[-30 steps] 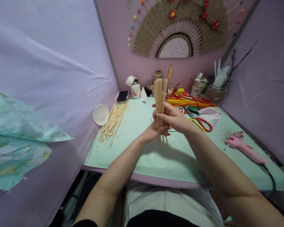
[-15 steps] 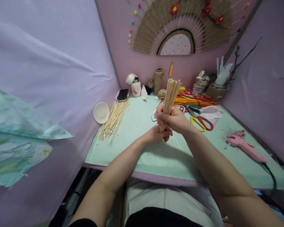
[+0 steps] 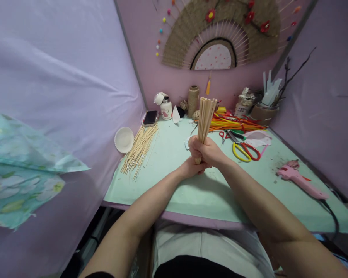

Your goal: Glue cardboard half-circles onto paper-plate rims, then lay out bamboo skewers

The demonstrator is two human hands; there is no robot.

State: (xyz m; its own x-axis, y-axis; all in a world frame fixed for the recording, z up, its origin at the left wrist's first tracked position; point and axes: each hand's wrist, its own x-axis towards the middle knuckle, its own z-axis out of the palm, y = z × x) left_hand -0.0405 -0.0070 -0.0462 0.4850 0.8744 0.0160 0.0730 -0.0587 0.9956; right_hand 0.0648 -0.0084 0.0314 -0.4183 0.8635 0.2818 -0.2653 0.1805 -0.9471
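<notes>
A bundle of thin wooden sticks [image 3: 205,117] stands nearly upright above the middle of the table, its tops leaning slightly right. My right hand [image 3: 206,150] is closed round the bundle's lower part. Just below it, my left hand [image 3: 191,168] is wrapped at the bottom end of the same bundle, its fingers partly hidden behind the sticks and my right hand. More loose sticks [image 3: 140,146] lie in a pile on the left of the pale green table [image 3: 168,193].
Beside the pile are a white dish [image 3: 124,140] and a phone [image 3: 150,118]. Jars and a twine spool [image 3: 193,101] line the back. Right of my hands lie scissors [image 3: 246,151], coloured strips [image 3: 234,123] and a pink glue gun [image 3: 303,183] with a cord.
Both hands still hold the bundle. Its top has shifted a little left and it stands more upright, and my right hand has moved slightly left and down.
</notes>
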